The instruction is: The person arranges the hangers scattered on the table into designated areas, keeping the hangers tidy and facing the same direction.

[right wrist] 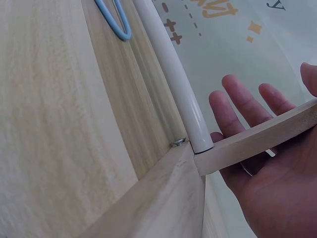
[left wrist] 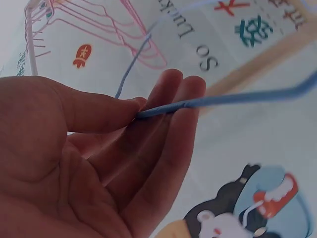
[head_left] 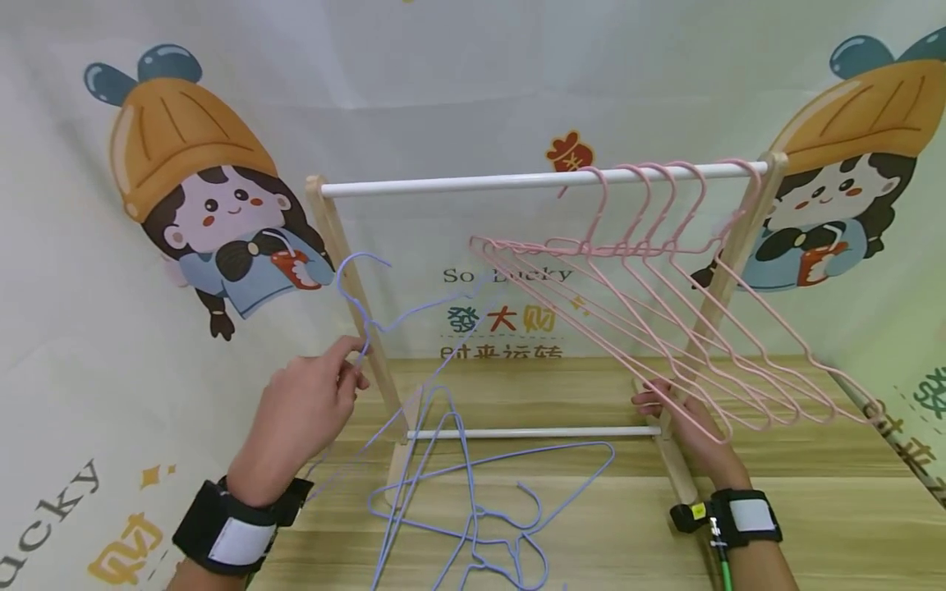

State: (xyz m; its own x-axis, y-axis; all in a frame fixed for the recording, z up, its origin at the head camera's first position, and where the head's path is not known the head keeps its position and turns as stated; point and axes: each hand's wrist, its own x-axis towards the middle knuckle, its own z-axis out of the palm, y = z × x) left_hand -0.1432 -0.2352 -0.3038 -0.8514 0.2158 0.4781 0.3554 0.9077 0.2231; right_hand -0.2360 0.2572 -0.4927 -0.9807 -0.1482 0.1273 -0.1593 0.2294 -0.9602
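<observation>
Blue hanger (left wrist: 237, 98): thin, smooth wire, round open hook, bent shoulders. I see it held up at the rack (head_left: 532, 432), near its left post (head_left: 331, 222), below the white top rail (head_left: 480, 182). Left grip (head_left: 306, 402) clamped on it under the hook. Right grip (right wrist: 287, 183) loose, fingers apart, at the right post (right wrist: 247, 141).
</observation>
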